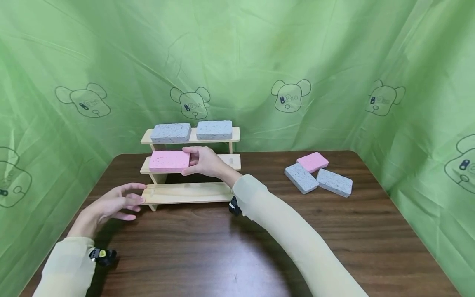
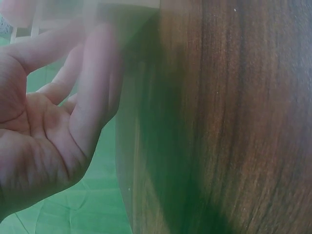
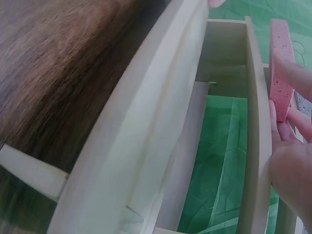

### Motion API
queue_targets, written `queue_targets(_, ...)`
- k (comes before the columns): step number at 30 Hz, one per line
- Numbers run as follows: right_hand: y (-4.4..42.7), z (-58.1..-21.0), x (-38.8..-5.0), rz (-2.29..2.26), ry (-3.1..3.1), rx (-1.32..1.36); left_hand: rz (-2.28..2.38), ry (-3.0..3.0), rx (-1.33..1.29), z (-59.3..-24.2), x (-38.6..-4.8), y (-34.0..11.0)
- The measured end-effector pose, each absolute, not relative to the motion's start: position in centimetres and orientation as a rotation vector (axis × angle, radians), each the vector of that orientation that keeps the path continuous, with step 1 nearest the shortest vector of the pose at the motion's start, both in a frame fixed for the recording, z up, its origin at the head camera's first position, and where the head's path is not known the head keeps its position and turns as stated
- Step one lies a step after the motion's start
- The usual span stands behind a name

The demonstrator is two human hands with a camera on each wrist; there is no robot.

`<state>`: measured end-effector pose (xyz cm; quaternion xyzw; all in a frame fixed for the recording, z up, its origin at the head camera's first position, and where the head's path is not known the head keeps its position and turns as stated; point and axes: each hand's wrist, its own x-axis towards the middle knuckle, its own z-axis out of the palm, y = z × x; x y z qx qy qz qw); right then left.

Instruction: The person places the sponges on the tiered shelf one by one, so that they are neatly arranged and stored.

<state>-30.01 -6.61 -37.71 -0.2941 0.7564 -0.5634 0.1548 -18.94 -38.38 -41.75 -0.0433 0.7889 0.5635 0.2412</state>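
The right grip (image 1: 208,161) pinches a pink sponge (image 1: 168,161) by one short end. The sponge is at the left part of the middle step of the wooden shelf (image 1: 189,193). I can't tell if it sits on the step. The right wrist view shows the sponge's thin side, and a gap between the shelf's steps with green cloth (image 3: 226,156) behind.

The left grip (image 1: 115,202) is spread loosely at the left end of the shelf's bottom step. Its open palm shows in the left wrist view, but I can't tell if it touches the wood.

Only the head view shows the rest well. Two gray sponges, one left (image 1: 171,133) and one right (image 1: 214,130), lie on the shelf's top step. On the brown counter (image 1: 193,251), to the shelf's right, another pink sponge (image 1: 312,161) and two more gray ones (image 1: 301,178) (image 1: 335,182) lie bunched together.
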Motion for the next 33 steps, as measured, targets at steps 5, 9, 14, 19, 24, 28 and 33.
queue_targets(5,-6.82,-38.10,-30.16,-1.593,2.209,-0.868,1.536,2.158,-0.122,-41.82,-18.99,-38.44)
queue_targets(9,-6.88,-38.05,-30.17,-1.601,2.220,-0.863,1.536,2.161,-0.125,-41.83,-19.16,-38.52)
queue_targets(14,-6.79,-38.02,-30.13,-1.607,2.218,-0.857,1.539,2.152,-0.122,-41.83,-19.27,-38.55)
queue_targets(19,-6.99,-38.33,-30.06,-1.603,2.225,-0.849,1.534,2.149,-0.123,-41.87,-18.99,-38.72)
queue_targets(24,-6.99,-38.14,-29.81,-1.579,2.263,-0.845,1.528,2.145,-0.122,-41.88,-18.95,-38.63)
queue_targets(28,-6.96,-38.06,-29.84,-1.559,2.295,-0.855,1.528,2.140,-0.118,-41.93,-19.18,-38.61)
queue_targets(33,-7.01,-38.40,-29.96,-1.581,2.276,-0.849,1.529,2.134,-0.124,-42.02,-19.20,-38.58)
